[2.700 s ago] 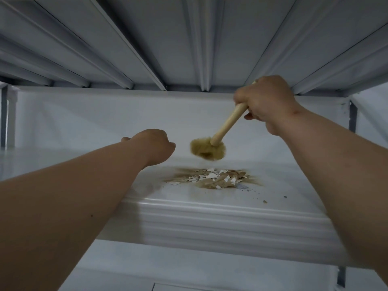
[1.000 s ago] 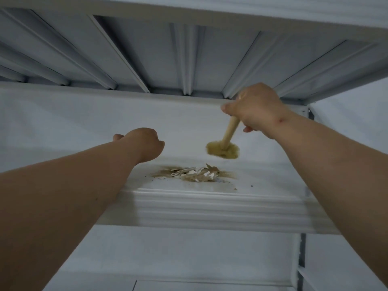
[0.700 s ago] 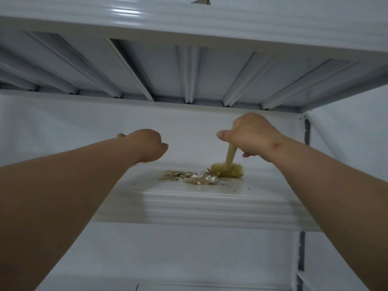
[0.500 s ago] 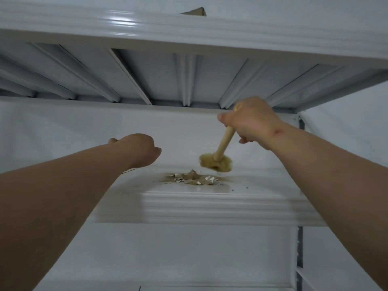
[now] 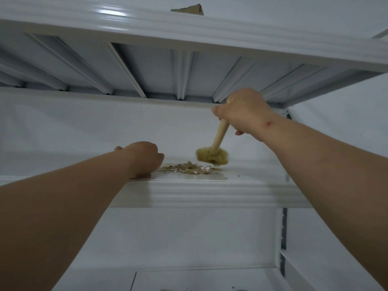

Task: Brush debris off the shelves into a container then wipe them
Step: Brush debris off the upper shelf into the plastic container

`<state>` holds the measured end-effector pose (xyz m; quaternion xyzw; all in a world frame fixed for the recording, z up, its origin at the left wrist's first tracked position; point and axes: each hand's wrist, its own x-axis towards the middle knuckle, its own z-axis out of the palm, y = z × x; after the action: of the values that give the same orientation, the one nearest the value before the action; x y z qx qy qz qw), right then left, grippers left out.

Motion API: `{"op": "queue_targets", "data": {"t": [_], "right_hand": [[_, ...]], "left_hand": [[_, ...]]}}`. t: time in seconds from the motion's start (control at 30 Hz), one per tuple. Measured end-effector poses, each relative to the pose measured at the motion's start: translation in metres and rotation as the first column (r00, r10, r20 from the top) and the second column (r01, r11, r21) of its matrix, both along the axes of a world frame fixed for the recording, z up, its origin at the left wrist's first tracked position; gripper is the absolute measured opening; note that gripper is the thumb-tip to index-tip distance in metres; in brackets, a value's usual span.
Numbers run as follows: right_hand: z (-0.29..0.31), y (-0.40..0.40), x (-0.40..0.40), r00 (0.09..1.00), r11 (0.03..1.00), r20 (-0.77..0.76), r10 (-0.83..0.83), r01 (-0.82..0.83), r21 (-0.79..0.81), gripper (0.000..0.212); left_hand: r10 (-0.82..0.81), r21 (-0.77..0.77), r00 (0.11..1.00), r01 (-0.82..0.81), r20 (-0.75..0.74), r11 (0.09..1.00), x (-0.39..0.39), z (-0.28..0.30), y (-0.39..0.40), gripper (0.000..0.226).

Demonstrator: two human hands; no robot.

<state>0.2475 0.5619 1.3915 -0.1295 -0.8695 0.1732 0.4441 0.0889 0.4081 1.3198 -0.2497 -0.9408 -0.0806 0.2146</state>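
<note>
A small pile of brown and white debris lies on the white metal shelf, close to its front edge. My right hand grips the wooden handle of a round brush, whose yellowish bristles hang just above the shelf at the pile's right rear. My left hand rests on the shelf right beside the pile's left side, its fingers curled under and hidden from me. No container shows in the view.
The ribbed underside of the shelf above hangs low over my right hand. A brown cardboard corner pokes over that upper shelf. A lower shelf lies below, and a steel upright stands at the right.
My left hand has dropped onto the shelf and now sits against the pile. The brush rose after touching the shelf and stays at the pile's right. My view tilted upward.
</note>
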Motion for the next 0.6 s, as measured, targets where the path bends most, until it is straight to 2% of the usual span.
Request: {"op": "queue_targets", "data": {"t": [0.13, 0.23, 0.4, 0.5, 0.6], "right_hand": [[-0.009, 0.014, 0.016, 0.985, 0.984, 0.066, -0.158, 0.152, 0.097, 0.026], [-0.023, 0.010, 0.020, 0.985, 0.990, 0.126, -0.120, 0.109, 0.084, 0.026], [-0.029, -0.008, 0.029, 0.998, 0.993, 0.058, 0.004, -0.010, 0.117, 0.028], [-0.023, 0.002, 0.042, 0.998, 0.989, -0.022, -0.053, 0.056, 0.136, 0.027], [-0.025, 0.013, 0.054, 0.987, 0.978, -0.018, -0.158, 0.159, 0.137, 0.027]], "left_hand": [[0.009, 0.051, 1.000, -0.011, 0.025, 0.999, 0.004, 0.001, -0.007, 0.044], [0.019, 0.085, 1.000, -0.020, 0.013, 0.996, 0.008, 0.000, -0.010, 0.042], [0.022, 0.099, 1.000, -0.022, 0.006, 0.995, 0.027, -0.002, -0.015, 0.044], [0.033, 0.108, 0.999, -0.030, -0.022, 0.994, 0.035, -0.002, -0.023, 0.042], [0.034, 0.130, 0.999, -0.029, -0.036, 0.991, 0.041, -0.006, -0.030, 0.036]]}}
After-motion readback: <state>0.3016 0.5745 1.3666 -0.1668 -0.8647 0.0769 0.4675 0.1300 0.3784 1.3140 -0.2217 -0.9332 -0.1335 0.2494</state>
